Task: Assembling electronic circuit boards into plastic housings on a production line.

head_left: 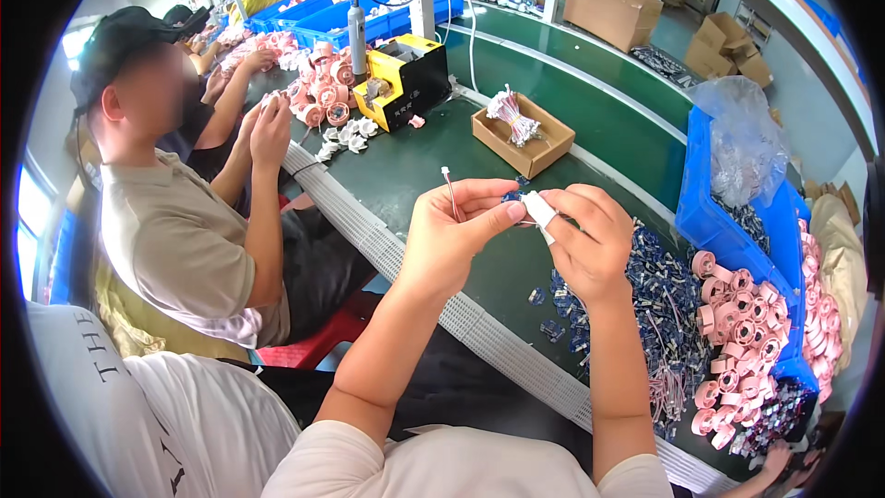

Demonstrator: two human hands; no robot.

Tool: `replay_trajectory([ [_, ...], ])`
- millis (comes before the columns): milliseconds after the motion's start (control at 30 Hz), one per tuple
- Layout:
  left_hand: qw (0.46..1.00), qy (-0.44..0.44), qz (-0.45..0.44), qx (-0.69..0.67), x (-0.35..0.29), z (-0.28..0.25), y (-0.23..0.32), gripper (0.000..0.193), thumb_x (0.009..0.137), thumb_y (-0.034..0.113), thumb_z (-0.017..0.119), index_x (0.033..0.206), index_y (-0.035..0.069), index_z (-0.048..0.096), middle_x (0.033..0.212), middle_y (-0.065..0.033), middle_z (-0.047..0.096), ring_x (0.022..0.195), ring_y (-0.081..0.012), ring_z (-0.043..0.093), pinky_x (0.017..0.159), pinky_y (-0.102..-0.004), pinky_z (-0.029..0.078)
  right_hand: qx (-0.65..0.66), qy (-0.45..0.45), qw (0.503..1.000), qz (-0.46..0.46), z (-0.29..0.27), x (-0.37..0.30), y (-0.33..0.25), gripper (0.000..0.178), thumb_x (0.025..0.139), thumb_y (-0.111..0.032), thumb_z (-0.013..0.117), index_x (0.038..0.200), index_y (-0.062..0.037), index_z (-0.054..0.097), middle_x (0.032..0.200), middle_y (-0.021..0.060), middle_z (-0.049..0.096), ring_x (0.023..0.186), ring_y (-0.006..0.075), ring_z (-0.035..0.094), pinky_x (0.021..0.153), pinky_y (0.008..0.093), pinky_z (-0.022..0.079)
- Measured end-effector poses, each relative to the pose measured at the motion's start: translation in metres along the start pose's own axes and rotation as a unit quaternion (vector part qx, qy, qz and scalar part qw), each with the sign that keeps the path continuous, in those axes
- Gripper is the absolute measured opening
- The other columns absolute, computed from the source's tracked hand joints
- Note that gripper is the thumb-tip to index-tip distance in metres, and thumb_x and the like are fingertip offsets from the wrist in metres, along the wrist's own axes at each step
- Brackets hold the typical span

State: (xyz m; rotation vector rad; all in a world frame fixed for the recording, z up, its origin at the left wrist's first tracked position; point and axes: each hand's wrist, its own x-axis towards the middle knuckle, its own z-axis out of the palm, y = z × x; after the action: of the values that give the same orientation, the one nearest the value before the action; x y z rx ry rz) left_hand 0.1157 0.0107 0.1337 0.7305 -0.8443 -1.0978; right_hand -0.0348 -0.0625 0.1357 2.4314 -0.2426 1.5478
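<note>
Above the green bench, both my hands meet in front of me. A small blue circuit board [512, 195] is pinched between the thumb and fingers of my left hand [452, 231]. A thin cable with a white plug [445, 171] stands up past the back of that hand. My right hand [590, 235] closes in a pinch right beside the board, its fingertips touching or nearly touching it. White wrapping [539, 210] covers a digit of the right hand. What the right fingertips hold is hidden. Beneath the right hand lies a heap of blue circuit boards [636, 304], some with cables.
An open cardboard box [530, 161] holds a bundle of white-plugged cables. Pink round housings [737, 332] pile at right by a blue bin [701, 184]. A yellow-and-black machine [401, 83] stands at far left. A co-worker [184, 212] sits at my left; another person's hand [779, 456] shows lower right.
</note>
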Motion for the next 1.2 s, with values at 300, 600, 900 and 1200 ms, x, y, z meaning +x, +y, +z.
replay_trajectory([
  [300, 0.996, 0.031, -0.025, -0.076, -0.005, -0.009, -0.006, 0.023, 0.076, -0.002, 0.066, 0.097, -0.002, 0.058, 0.086, -0.013, 0.067, 0.076, -0.0135, 0.065, 0.043, -0.0126, 0.033, 0.352, -0.054, 0.866, 0.351, -0.008, 0.002, -0.01, 0.028, 0.065, 0.0, 0.067, 0.093, -0.0029, 0.066, 0.086, 0.0061, 0.063, 0.075, 0.012, 0.059, 0.066, 0.0234, 0.045],
  [600, 0.991, 0.014, -0.007, -0.135, -0.011, -0.013, -0.009, 0.022, 0.077, -0.003, 0.064, 0.098, -0.001, 0.058, 0.088, -0.0146, 0.065, 0.077, -0.0169, 0.064, 0.055, -0.0167, 0.043, 0.221, -0.079, 0.957, 0.173, -0.007, 0.008, -0.004, 0.019, 0.061, -0.001, 0.067, 0.079, -0.0048, 0.063, 0.084, 0.0048, 0.062, 0.077, 0.0209, 0.054, 0.074, 0.0291, 0.038],
  [900, 0.979, -0.033, -0.012, -0.203, -0.006, -0.023, -0.011, 0.025, 0.075, -0.003, 0.066, 0.099, 0.001, 0.058, 0.089, -0.0156, 0.065, 0.08, -0.0212, 0.065, 0.068, -0.0234, 0.051, 0.357, -0.099, 0.899, 0.233, -0.003, 0.02, -0.008, 0.019, 0.068, 0.003, 0.062, 0.086, -0.0032, 0.058, 0.087, 0.0072, 0.061, 0.081, 0.0188, 0.057, 0.075, 0.0286, 0.044],
  [1200, 0.988, 0.001, 0.039, -0.152, -0.007, -0.024, -0.023, 0.025, 0.077, 0.004, 0.066, 0.1, 0.002, 0.058, 0.088, -0.0132, 0.065, 0.078, -0.0213, 0.065, 0.058, -0.0235, 0.049, 0.451, -0.022, 0.83, 0.327, -0.001, 0.016, -0.015, 0.014, 0.085, -0.012, 0.056, 0.092, -0.0009, 0.053, 0.089, 0.0075, 0.056, 0.082, 0.0148, 0.056, 0.075, 0.026, 0.044],
])
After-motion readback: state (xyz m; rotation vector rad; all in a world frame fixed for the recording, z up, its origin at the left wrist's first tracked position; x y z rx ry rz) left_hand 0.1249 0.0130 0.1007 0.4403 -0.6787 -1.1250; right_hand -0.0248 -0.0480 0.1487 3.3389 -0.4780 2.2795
